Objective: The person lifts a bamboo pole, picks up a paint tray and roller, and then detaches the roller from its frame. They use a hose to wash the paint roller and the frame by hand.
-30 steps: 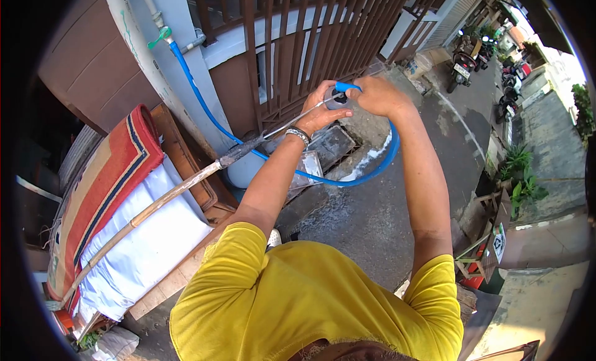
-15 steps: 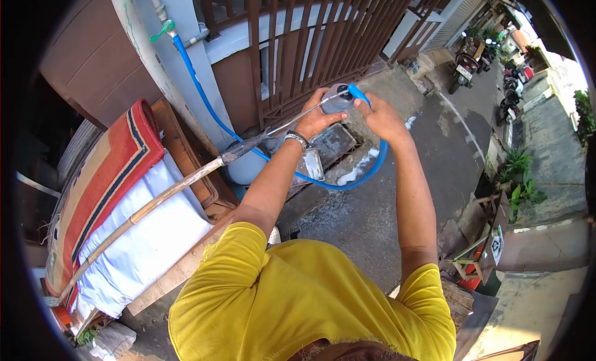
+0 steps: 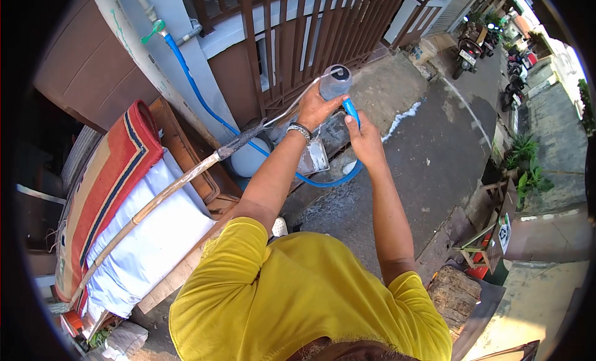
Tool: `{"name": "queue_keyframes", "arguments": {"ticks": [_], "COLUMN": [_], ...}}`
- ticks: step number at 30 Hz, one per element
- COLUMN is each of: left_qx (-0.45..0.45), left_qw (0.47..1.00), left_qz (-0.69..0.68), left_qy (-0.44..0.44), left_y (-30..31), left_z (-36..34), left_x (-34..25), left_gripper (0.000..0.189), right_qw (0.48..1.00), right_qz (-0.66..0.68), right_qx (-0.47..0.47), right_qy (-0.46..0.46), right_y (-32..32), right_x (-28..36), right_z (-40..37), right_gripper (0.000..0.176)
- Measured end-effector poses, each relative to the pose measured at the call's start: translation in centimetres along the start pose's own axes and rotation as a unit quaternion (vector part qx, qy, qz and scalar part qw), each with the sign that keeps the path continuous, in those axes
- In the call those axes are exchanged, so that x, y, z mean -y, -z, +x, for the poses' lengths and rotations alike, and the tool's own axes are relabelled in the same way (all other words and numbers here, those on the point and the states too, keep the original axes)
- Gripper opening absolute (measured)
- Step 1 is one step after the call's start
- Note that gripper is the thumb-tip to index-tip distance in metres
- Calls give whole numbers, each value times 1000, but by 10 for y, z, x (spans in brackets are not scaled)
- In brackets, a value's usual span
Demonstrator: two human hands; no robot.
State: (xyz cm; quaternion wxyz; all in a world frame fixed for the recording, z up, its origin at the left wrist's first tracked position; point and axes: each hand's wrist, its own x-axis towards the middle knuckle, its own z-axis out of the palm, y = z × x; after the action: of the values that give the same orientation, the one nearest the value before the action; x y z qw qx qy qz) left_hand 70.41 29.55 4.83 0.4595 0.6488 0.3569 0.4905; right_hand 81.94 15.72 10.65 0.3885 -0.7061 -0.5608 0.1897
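Observation:
My left hand (image 3: 318, 105) is closed around the side of a clear plastic container (image 3: 336, 88), which has a dark round patch at its centre. A bent metal wire (image 3: 292, 105) reaches the container from the end of a long bamboo pole (image 3: 146, 209). My right hand (image 3: 366, 139) grips the light-blue end (image 3: 351, 109) of a blue hose (image 3: 332, 183), close below the container. The hose loops under both hands and back to a tap with a green handle (image 3: 153, 31).
A rolled red-and-beige rug (image 3: 105, 187) and a white sheet (image 3: 146, 237) lie at left beside a grey-lidded bucket (image 3: 248, 159). A brown slatted gate (image 3: 298, 44) stands ahead. White foam (image 3: 402, 120) streaks the pavement; motorbikes (image 3: 467, 55) are parked farther off.
My right hand has moved down and left, taking the hose end from the container's upper right to below it. The container has turned and risen slightly. The foam streak on the pavement shows more.

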Motion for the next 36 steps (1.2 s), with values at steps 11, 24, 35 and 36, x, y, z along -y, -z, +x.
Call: {"name": "queue_keyframes", "arguments": {"ticks": [11, 24, 35, 36], "left_qx": [-90, -90, -170, -170], "left_qw": [992, 889, 902, 903], "left_qz": [-35, -427, -365, -361], "left_qy": [75, 137, 159, 158], "left_y": [-8, -53, -68, -69], "left_z": [27, -17, -16, -15], "left_x": [18, 52, 53, 55], "left_gripper": [65, 41, 29, 28], "right_qw": [997, 993, 989, 988], "right_qz": [-46, -81, -103, -100], "right_qx": [53, 70, 83, 89], "right_qy": [-28, -52, -68, -76], "right_y": [-6, 9, 9, 9], "right_x": [-9, -14, -4, 0], "right_z": [3, 11, 8, 9], "right_gripper": [35, 38, 37, 37]}}
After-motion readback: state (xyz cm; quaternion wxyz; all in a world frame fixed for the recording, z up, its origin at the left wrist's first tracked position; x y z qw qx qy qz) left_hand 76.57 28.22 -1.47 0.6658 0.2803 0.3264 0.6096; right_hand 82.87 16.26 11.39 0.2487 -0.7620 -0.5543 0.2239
